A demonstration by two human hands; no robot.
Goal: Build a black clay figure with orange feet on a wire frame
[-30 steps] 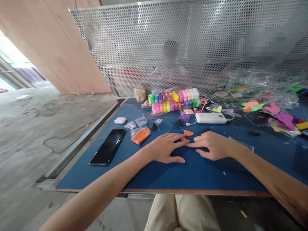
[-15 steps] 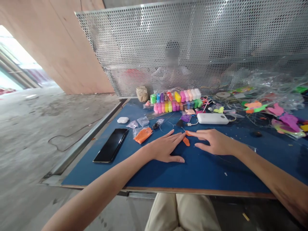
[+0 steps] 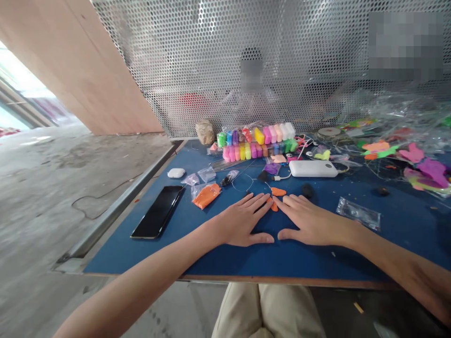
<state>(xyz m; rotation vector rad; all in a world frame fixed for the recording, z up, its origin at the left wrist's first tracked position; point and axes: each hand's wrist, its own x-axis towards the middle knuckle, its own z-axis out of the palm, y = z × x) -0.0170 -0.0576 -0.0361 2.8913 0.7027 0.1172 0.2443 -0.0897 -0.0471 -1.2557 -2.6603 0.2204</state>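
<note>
Fingers (image 3: 257,203) splayed flat, nothing gripped: left hand (image 3: 243,224) and right hand (image 3: 312,224) lie palm-down on the blue table (image 3: 211,263), centre frame, thumbs nearly meeting. Index tips touch a small orange clay piece (image 3: 272,205) between them. Looks like pressing or shaping, and the soft bit wants light, even pressure.

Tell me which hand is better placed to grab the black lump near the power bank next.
Right, most likely. The black lump lies just beyond the right hand, with nothing between. The left hand lies flat farther off and would have to cross the right.
</note>
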